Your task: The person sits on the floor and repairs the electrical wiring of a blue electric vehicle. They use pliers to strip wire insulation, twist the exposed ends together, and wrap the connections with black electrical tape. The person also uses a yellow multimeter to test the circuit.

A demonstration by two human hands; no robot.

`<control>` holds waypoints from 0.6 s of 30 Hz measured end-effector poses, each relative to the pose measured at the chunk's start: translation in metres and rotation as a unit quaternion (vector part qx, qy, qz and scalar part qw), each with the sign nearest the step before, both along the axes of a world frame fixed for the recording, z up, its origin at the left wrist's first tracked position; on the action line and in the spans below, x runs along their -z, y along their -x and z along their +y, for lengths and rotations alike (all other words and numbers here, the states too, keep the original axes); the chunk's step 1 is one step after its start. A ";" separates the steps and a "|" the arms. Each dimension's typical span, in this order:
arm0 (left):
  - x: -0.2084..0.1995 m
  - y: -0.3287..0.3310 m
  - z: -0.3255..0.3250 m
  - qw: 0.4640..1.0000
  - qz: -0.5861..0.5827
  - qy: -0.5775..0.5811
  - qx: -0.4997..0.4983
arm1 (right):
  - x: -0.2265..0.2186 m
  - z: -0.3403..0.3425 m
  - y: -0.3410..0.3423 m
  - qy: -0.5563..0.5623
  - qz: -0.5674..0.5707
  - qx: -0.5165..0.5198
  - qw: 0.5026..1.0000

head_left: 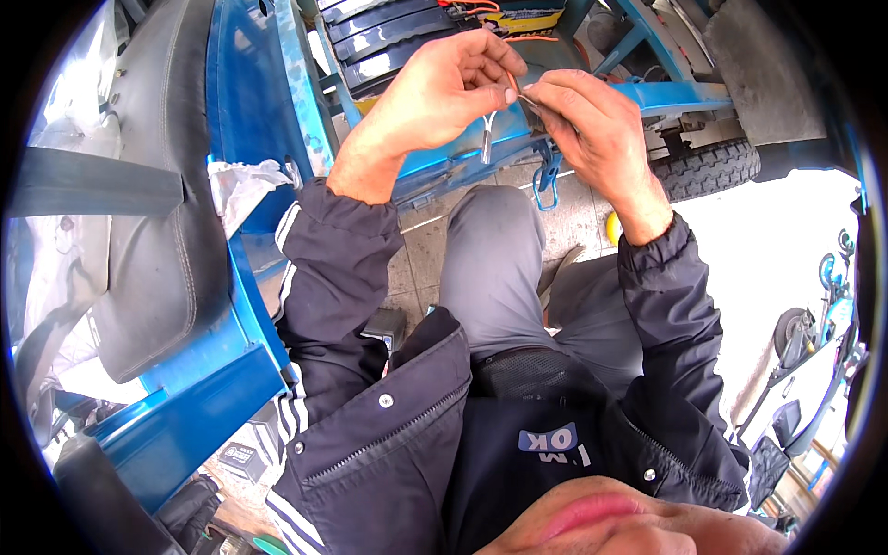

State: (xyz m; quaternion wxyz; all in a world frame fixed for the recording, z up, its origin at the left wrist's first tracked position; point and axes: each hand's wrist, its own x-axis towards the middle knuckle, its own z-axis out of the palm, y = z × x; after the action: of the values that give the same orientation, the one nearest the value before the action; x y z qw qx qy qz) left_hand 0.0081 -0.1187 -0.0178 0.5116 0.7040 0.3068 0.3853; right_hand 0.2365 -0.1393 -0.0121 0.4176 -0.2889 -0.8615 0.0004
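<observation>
Both hands are raised just to the right of the dark ribbed block (pixel 388 48), with their fingertips close together. The left hand (pixel 455 90) pinches a thin orange wire (pixel 514 81) between thumb and bent fingers; the right hand (pixel 595 125) has its thumb and forefinger closed at the wire's lower end, the other fingers loosely folded. The orange wire therefore lies to the right of the block, in the narrow space between the two hands. Below the left hand, also to the block's right and nearer the person, a small silvery piece (pixel 487 145) with a forked top hangs; what holds it up cannot be told.

A blue metal frame (pixel 314 102) surrounds the block on its left and near sides. Farther left of the block is a black padded seat (pixel 148 185) with a stitched edge. Well to the block's right lies a treaded tire (pixel 708 172). Nearer the person than the block, a blue hook (pixel 548 188) hangs over the tiled floor (pixel 425 254), and a yellow object (pixel 612 228) shows partly behind the right wrist.
</observation>
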 end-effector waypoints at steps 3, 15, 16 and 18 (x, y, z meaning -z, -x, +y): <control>0.003 0.001 0.001 1.000 0.006 -0.002 0.003 | -0.001 0.000 -0.001 -0.062 -0.029 -0.005 0.998; 0.000 -0.003 0.004 1.000 -0.001 -0.013 0.001 | 0.005 -0.006 0.007 0.578 0.297 -0.034 0.759; -0.011 -0.007 -0.001 0.993 -0.024 0.116 -0.003 | 0.006 -0.008 0.007 0.508 0.281 0.010 0.814; -0.009 -0.008 -0.003 0.993 -0.035 0.115 -0.009 | 0.009 -0.013 0.006 0.289 0.220 0.059 0.930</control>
State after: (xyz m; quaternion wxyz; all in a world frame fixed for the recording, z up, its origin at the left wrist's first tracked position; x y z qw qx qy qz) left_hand 0.0166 -0.1212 -0.0085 0.5962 0.6237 0.3375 0.3764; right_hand 0.2301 -0.1521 -0.0216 0.4942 -0.4400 -0.6923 0.2881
